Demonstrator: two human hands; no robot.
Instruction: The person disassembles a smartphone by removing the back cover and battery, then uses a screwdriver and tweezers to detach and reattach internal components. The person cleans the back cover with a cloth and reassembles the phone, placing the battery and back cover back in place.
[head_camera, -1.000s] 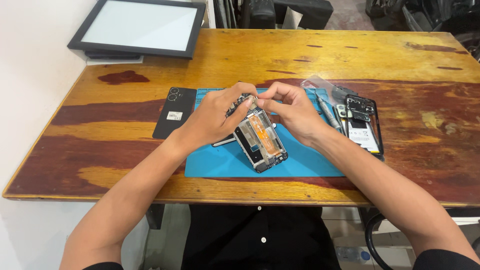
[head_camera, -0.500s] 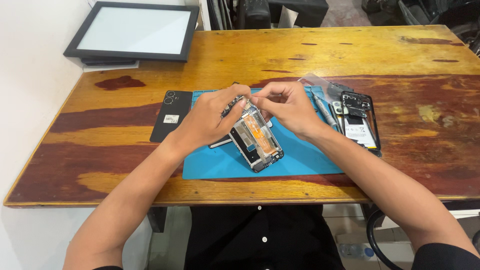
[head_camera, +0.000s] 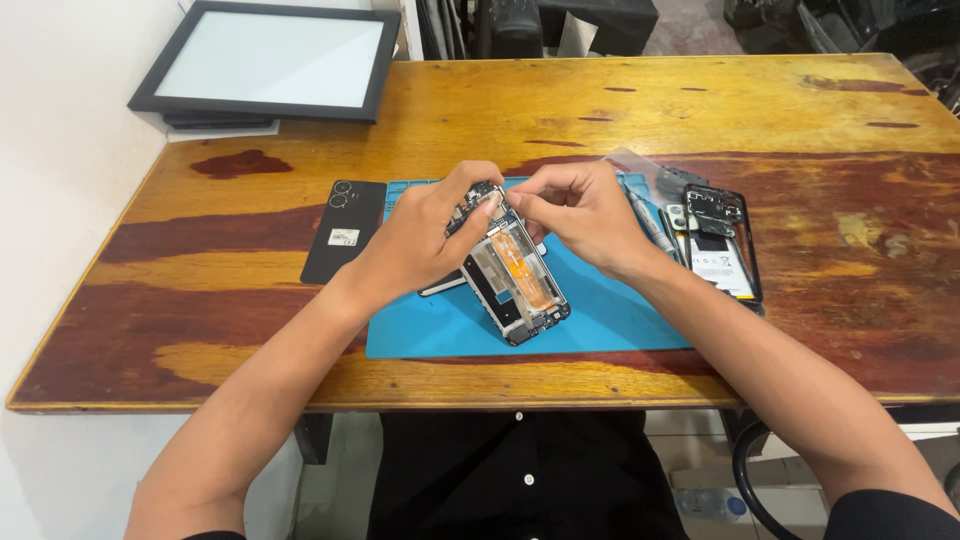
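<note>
Left hand grip closed on opened phone frame, tilted over blue mat; right hand pinches its top.

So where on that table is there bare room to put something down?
The wooden table is bare between the framed panel and its far right corner, and along the left front, below the black back cover. It is crowded on the blue mat, where both hands work on the opened phone.

opened phone frame | orange flex inside, internals exposed | tilted | over blue mat
</note>
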